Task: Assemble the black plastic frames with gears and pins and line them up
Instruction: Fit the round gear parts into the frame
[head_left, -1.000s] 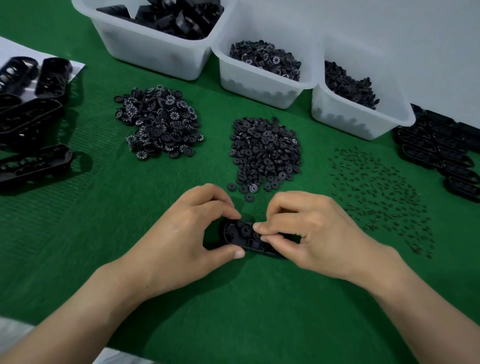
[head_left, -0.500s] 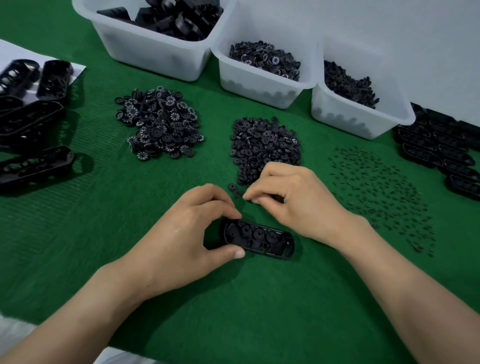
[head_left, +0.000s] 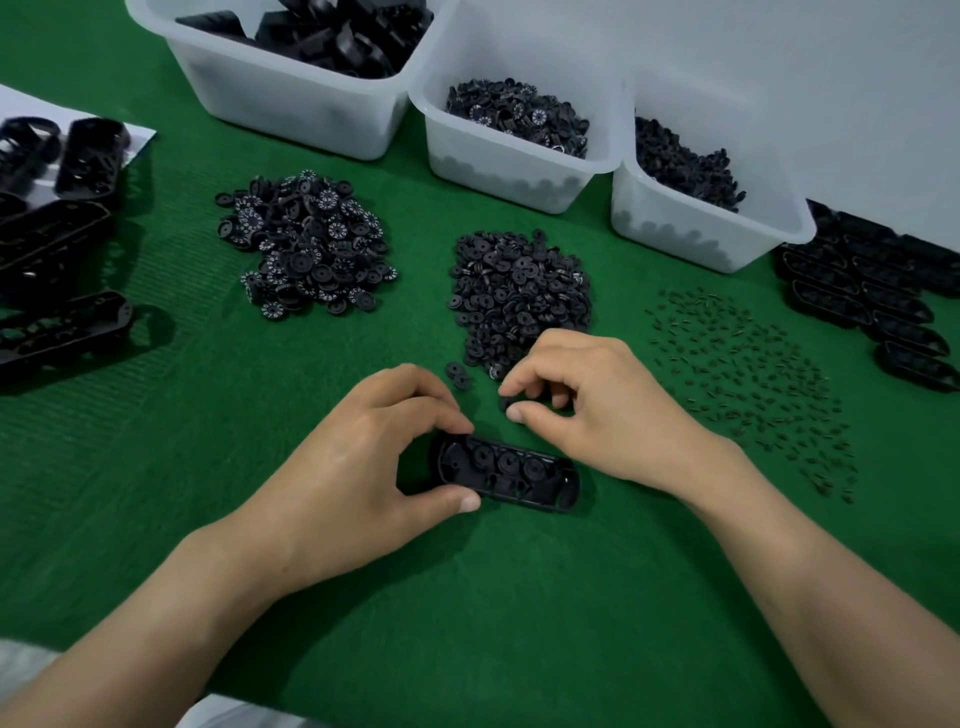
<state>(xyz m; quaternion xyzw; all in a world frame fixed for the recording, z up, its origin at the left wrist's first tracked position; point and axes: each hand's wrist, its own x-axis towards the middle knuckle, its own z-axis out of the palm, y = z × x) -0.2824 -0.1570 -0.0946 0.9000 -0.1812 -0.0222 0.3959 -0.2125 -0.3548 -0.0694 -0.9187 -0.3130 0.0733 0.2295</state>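
Observation:
A black plastic frame lies on the green mat with several small gears seated in it. My left hand grips its left end between thumb and fingers. My right hand hovers just above the frame's far side, at the near edge of the plain gear pile, and pinches a small black gear between thumb and forefinger. A pile of numbered gears lies to the left, and loose pins are scattered to the right.
Three white bins stand at the back with frames, gears and small parts. Black frames lie at the far left, some on white paper. More frames are lined up at the far right. Two loose gears lie by my fingers.
My right hand left the frame, went to the near edge of the plain gear pile, and now pinches a gear slightly closer to the frame. My left hand stays on the frame.

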